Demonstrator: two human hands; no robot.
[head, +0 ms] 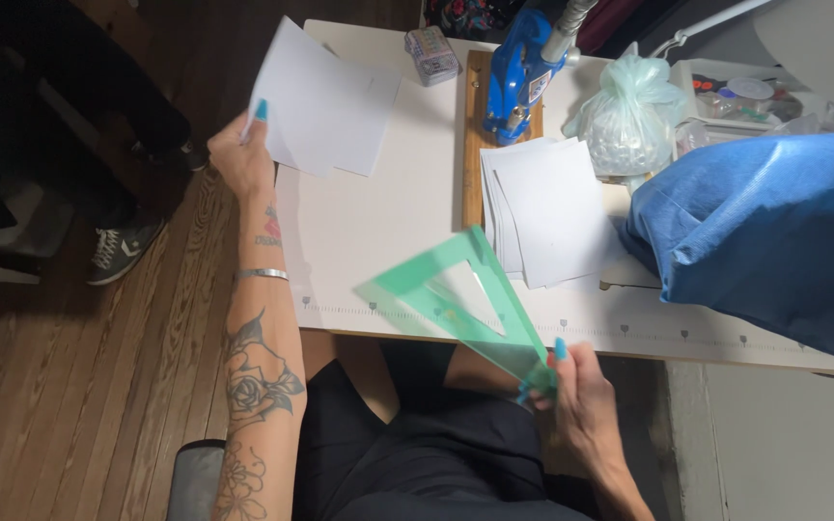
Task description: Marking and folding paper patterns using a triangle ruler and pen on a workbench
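Head cam looked straight down at a seated person. Their left hand (239,154) had its grip pinched shut on a couple of white paper sheets (325,101), held up over the far-left corner of the white counter (369,222). The right hand (586,400) was clamped on one corner of a translucent green plastic set square (456,299), tilted in the air over the counter's near edge, just above the lap.

My guess at the risk: that thin, slick triangle was only held by a tip, so it could've swung or slipped out. The floppy sheets hung partly off the counter over the wood floor (69,386) too.

Nearby sat a fanned paper stack (552,207), a blue metal press (518,72), a knotted pale green bag (625,116) and crinkly blue fabric (774,232).
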